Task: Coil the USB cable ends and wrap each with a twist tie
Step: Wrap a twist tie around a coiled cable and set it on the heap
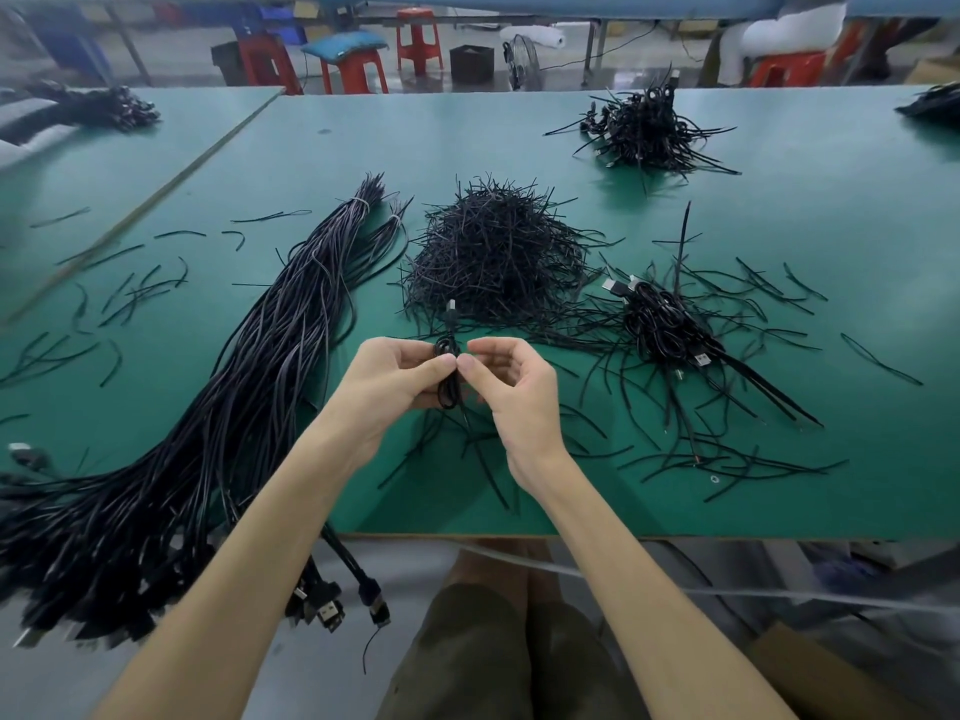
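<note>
A small black coiled USB cable [450,376] is held upright above the green table [779,226], its plug end pointing away from me. My left hand [395,387] grips the coil, thumb pressed on its middle. My right hand [511,387] pinches at the same spot from the right; a thin twist tie tail hangs below the coil. A big heap of black twist ties [493,252] lies just beyond my hands. A long bundle of uncoiled black USB cables [218,407] runs from the far middle to the near left edge.
Tied coils lie in a small pile [665,324] at the right and a larger pile [644,132] at the far right. Loose ties are scattered over the table. Plugs [332,610] hang over the near edge. Red stools [358,70] stand beyond the table.
</note>
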Tool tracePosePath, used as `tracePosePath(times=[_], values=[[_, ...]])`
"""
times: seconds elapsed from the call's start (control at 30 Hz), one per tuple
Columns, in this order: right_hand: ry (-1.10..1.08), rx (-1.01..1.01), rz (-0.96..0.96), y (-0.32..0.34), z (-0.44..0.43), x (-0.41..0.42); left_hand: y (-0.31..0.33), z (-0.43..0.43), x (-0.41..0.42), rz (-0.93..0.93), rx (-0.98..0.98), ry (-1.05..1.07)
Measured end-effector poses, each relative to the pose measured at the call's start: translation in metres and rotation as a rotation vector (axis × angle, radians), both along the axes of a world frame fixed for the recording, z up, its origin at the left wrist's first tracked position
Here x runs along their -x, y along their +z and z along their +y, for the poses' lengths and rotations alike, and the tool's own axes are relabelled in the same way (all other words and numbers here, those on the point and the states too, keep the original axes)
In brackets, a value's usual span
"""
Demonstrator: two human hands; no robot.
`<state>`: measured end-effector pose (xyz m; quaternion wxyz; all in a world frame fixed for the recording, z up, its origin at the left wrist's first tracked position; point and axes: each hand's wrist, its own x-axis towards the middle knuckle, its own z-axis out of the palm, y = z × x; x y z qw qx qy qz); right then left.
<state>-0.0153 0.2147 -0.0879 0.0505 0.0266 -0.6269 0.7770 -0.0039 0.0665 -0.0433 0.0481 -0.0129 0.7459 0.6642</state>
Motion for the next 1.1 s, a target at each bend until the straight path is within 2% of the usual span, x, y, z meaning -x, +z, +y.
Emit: tracePosePath(times=[0.23, 0.43, 0.63, 0.7, 0.8, 0.87, 0.97, 1.1], values=[[0.003, -0.032, -0.002, 0.002, 0.0, 0.0, 0.003, 0.003, -0.002, 0.069, -0.006, 0.103], [0.038, -0.141, 0.043, 0.009, -0.008, -0.003, 0.005, 0.006, -0.003, -0.029, -0.165, 0.16], [0.053, -0.234, -0.007, 0.018, -0.001, -0.001, 0.002, -0.01, -0.007, 0.0, -0.037, 0.104], [0.037, -0.26, -0.015, 0.026, 0.011, 0.003, 0.005, -0.021, -0.003, 0.06, 0.205, 0.155], [-0.043, -0.442, 0.059, 0.044, 0.038, 0.013, 0.007, -0.044, 0.004, 0.186, 0.935, 0.335], [-0.158, -0.581, 0.136, 0.057, 0.06, 0.023, 0.008, -0.056, 0.009, 0.157, 1.255, 0.41], [-0.326, -0.755, 0.159, 0.07, 0.091, 0.041, 0.006, -0.062, 0.012, -0.004, 1.439, 0.396], [-0.49, -1.154, 0.06, 0.062, 0.125, 0.053, -0.003, -0.067, 0.01, 0.053, 1.512, 0.38]])
